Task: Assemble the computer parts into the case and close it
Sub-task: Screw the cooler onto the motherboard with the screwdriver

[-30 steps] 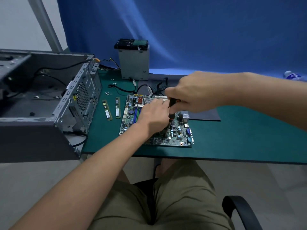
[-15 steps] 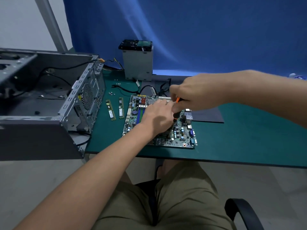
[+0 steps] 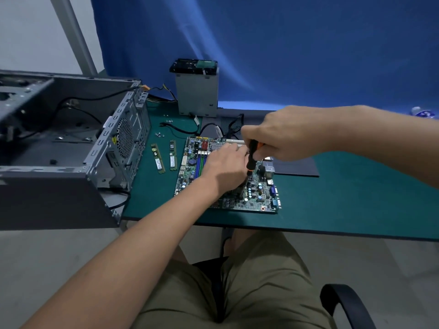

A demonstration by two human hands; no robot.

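Note:
A green motherboard (image 3: pixel 259 198) lies flat on the green mat (image 3: pixel 344 198). My left hand (image 3: pixel 225 165) rests on the middle of the board with fingers curled over a part that it hides. My right hand (image 3: pixel 285 136) grips a black and orange screwdriver (image 3: pixel 251 157), held nearly upright with its tip down on the board beside my left hand. The open grey computer case (image 3: pixel 59 148) lies on its side at the left. Two memory sticks (image 3: pixel 158 157) lie between case and board.
A grey drive cage (image 3: pixel 197 91) with a drive on top stands at the back of the mat. Loose screws (image 3: pixel 158 134) and black cables (image 3: pixel 180 129) lie behind the board. A dark flat panel (image 3: pixel 297 165) lies to the right. The chair arm (image 3: pixel 344 302) is lower right.
The screwdriver has turned slightly in my right hand, with more of its handle showing. My left hand stays on the board. The view has shifted a little.

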